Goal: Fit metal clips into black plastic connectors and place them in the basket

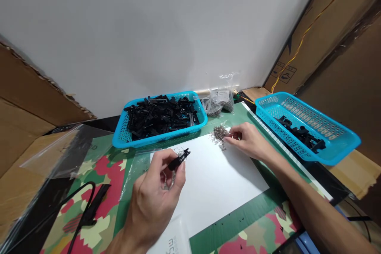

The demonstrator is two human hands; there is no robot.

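Observation:
A small black plastic part [177, 160] is pinched between the thumb and fingers of my left hand [159, 190], over the left side of a white sheet [220, 182]. My right hand [245, 139] is at the right edge of a pile of tiny metal pieces [219, 132] on the sheet's far edge. Its thumb and index finger are nearly together, and a thin metal piece seems to stick out between them. More tiny metal pieces lie just behind my left hand, partly hidden by it.
A blue basket [160, 139] full of black parts stands at the back; another blue basket [342, 143] at the right holds several. Clear bags [222, 101] of metal pieces sit between them. A black cable [86, 206] runs at the left.

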